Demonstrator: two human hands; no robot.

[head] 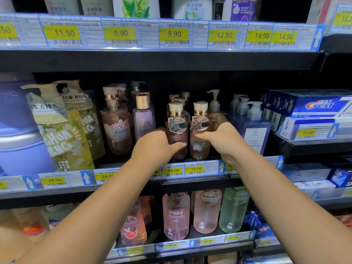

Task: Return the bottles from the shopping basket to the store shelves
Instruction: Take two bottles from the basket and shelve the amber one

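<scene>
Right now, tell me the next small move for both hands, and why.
Probably release both bottles and draw back. The left hand grips the left pink bottle, the right hand the right pink bottle; both seem to stand upright, side by side, above the 18.00 tags.

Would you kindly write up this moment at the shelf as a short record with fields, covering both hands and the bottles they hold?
place: middle shelf of a store toiletries rack
left hand: grips a pink bottle
right hand: grips the Kustie bottle beside it
bottles: upright, side by side, near the shelf's front edge
price tags below: both read 18.00
neighbours: purple bottle to the left, blue pump bottle to the right
basket: not in view
</scene>
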